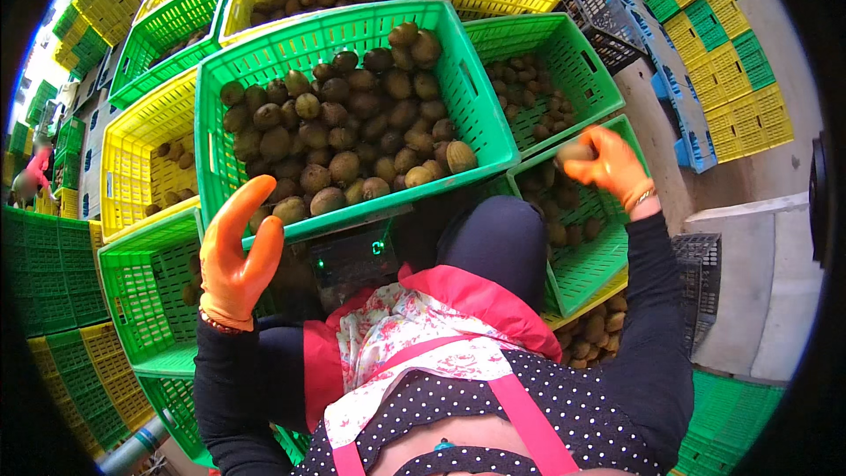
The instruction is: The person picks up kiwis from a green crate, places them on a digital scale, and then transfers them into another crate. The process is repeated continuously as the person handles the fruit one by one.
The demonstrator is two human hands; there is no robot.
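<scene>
Before me stands a large green plastic crate (486,116) full of brown kiwifruit (344,139). My left hand (238,258), in an orange rubber glove, is at the crate's near left corner. Its thumb and fingers are spread, with no fruit between them. Out to the right, my right hand (611,168), gloved the same way, pinches a single kiwifruit (575,152). That hand is over a smaller green crate (595,271), where several more kiwifruit (562,201) lie. Under the large crate's near edge sits a dark scale with a lit display (353,254).
Yellow crates (149,152) and another green crate (555,76) with kiwifruit surround the large one. At left is a further green crate (155,297). Loose-looking kiwifruit (595,330) fill a crate by my right side. Blue-edged pallets (687,125) and stacked crates (740,79) stand right. A person (39,168) is far left.
</scene>
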